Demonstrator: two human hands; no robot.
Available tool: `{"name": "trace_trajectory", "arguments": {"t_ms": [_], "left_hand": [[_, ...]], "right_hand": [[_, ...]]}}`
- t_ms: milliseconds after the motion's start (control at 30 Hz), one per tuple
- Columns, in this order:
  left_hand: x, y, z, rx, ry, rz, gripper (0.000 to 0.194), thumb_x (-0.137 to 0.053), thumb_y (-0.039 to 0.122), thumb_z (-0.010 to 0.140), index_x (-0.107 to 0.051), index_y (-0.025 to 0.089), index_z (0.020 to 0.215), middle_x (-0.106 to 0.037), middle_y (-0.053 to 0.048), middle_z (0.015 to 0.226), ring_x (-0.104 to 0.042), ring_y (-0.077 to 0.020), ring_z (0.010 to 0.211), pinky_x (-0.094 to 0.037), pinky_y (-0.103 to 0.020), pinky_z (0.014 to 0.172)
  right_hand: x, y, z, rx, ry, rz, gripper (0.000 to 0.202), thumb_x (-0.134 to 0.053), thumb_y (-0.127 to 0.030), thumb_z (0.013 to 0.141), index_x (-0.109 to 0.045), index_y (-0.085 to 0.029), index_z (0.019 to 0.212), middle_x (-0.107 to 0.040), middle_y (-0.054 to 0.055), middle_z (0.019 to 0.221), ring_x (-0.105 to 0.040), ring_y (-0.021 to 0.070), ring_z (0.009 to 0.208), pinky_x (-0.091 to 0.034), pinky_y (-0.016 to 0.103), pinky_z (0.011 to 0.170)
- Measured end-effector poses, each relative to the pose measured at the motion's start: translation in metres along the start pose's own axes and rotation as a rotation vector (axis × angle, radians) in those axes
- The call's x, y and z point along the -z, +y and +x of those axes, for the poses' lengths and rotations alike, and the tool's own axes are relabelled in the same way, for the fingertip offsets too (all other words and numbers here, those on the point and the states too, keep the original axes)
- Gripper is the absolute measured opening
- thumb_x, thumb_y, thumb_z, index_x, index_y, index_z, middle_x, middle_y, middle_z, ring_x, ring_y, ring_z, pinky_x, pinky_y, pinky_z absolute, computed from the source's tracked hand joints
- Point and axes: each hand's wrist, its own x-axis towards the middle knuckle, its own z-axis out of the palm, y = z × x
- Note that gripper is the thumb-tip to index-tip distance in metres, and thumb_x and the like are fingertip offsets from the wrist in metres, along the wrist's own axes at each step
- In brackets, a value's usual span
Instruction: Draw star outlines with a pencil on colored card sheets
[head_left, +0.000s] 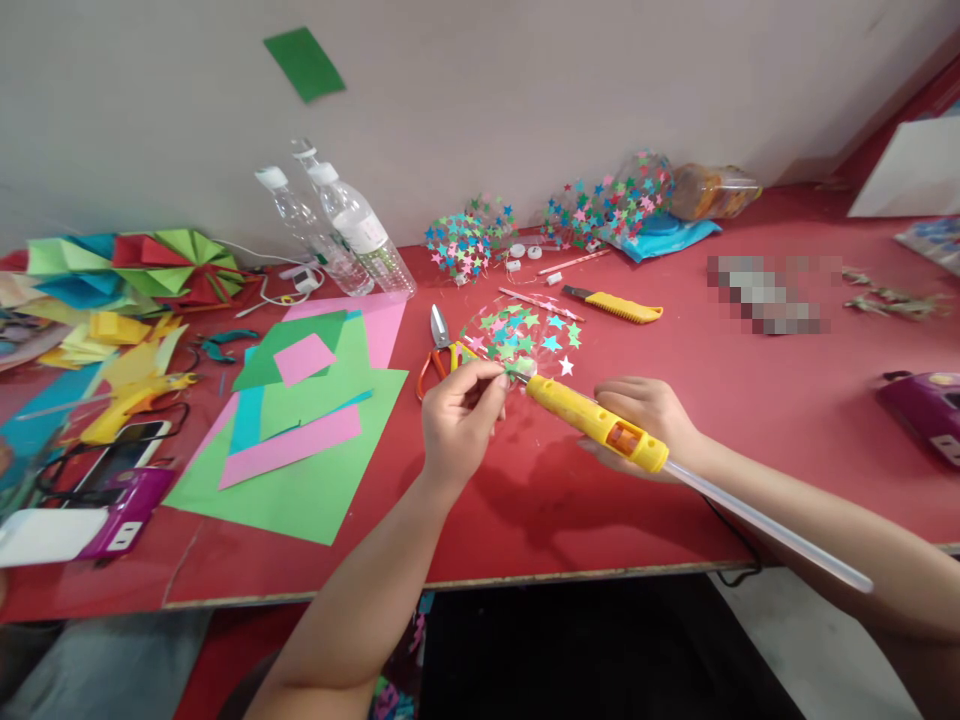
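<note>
My right hand [649, 415] is wrapped round a yellow hot glue gun [570, 408], and a long clear glue stick [772, 525] juts from its back end. The gun's nozzle meets a small green paper star [513, 371], which the thumb and forefinger of my left hand [461, 415] pinch. Just beyond lies a clear rounded plastic piece dotted with paper stars [510, 330], partly hidden by my fingers. Orange-and-yellow handled scissors [440, 340] lie to its left. A yellow utility knife [619, 304] rests behind the gun, near red-and-white striped straws [574, 262].
Sheets of coloured paper [315, 510] spread to the left, with a phone [124, 455] and purple power strip [127, 515] beyond. Plastic bottles [360, 225] and star-covered clear bottles [457, 245] line the wall. Another purple strip [926, 410] sits at the right.
</note>
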Motion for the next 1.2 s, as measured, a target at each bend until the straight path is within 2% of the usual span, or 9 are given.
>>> {"name": "trace_trajectory", "arguments": {"t_ms": [733,1000,1200], "left_hand": [[0.0003,-0.0004,-0.0008,0.019,0.015,0.002,0.008,-0.062,0.023,0.085,-0.065,0.019,0.079,-0.053,0.006,0.051,-0.044,-0.0046,0.037,-0.035,-0.015,0.036],[0.0003,-0.0009,-0.0013,-0.152,0.026,0.204,0.011,-0.058,0.023,0.088,-0.065,0.02,0.08,-0.053,0.006,0.054,-0.047,-0.0065,0.043,-0.04,-0.017,0.045],[0.0042,-0.0007,0.0009,-0.361,0.025,0.384,0.012,-0.06,0.019,0.085,-0.067,0.02,0.076,-0.055,0.004,0.057,-0.046,-0.008,0.048,-0.038,-0.021,0.052]], "right_hand": [[0.0007,-0.0003,0.0002,0.014,0.0,-0.02,0.037,-0.053,-0.041,0.092,-0.04,-0.022,0.063,-0.042,-0.003,0.056,-0.037,0.0105,0.049,-0.029,0.026,0.05],[0.0016,-0.0016,0.0014,-0.002,0.008,0.008,0.037,-0.054,-0.041,0.092,-0.04,-0.022,0.063,-0.042,-0.003,0.056,-0.037,0.0102,0.049,-0.029,0.025,0.05],[0.0049,-0.0028,0.0023,-0.037,-0.028,0.025,0.035,-0.055,-0.037,0.09,-0.038,-0.022,0.063,-0.038,-0.005,0.057,-0.035,0.0099,0.049,-0.028,0.026,0.05]]}}
